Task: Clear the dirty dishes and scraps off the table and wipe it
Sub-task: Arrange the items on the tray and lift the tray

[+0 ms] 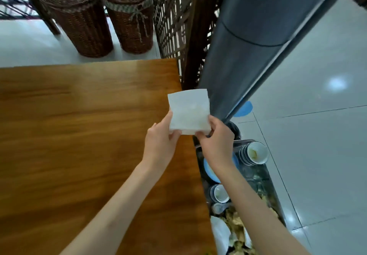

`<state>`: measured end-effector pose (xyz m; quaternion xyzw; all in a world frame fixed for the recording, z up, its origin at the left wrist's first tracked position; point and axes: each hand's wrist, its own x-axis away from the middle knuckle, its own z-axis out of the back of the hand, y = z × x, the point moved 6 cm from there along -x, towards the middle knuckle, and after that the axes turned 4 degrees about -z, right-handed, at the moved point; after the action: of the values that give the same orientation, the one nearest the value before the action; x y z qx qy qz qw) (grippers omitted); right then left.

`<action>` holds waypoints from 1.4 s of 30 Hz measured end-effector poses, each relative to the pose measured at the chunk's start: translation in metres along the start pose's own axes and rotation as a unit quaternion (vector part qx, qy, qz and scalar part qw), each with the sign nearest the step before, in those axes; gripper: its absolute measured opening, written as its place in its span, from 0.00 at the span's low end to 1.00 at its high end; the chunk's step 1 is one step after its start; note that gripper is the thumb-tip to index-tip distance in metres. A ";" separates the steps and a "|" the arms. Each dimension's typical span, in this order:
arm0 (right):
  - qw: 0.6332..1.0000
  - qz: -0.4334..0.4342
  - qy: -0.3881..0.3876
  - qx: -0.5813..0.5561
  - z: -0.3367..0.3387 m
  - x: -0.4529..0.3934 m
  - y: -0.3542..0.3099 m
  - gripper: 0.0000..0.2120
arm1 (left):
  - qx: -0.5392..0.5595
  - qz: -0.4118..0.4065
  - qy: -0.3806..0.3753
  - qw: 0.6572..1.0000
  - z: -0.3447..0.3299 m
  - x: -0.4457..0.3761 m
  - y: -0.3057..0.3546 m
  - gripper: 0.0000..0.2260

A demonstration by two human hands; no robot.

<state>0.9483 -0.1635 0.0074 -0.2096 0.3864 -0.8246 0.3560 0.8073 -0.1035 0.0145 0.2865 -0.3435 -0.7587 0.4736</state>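
Right now both of your hands hold a white folded wipe (188,112) up in front of you, over the right edge of the tabletop (83,127). Your left hand (159,141) pinches its lower left corner between thumb and fingers, and your right hand (217,143) grips the lower right corner, fingers curled behind it. The wipe stands upright, roughly square, with a faint yellowish stain near its middle.

Just below your right forearm sits a dark bin (268,185) beside the tabletop. It holds a stack of white bowls (255,153), the top one smeared with brownish residue, a blue plate (210,172) partly hidden by your wrist, a small stack of cups (219,194), and brownish food scraps (237,227) lower down.

The wooden tabletop is glossy and bare where it shows. Beyond its far edge stand two lidded wicker baskets (103,20) on a pale tiled floor (317,135), next to a lattice screen (172,16) and a grey pillar (248,36).
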 end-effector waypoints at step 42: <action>0.973 -0.034 -0.160 0.166 -0.017 -0.050 0.342 0.13 | -0.100 0.199 -0.055 0.973 -0.338 0.091 -0.110 0.23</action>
<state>1.1159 -0.2707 -0.2760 -0.2899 0.1750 -0.8447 0.4145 0.9718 -0.2362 -0.2851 0.1215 -0.3410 -0.6945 0.6218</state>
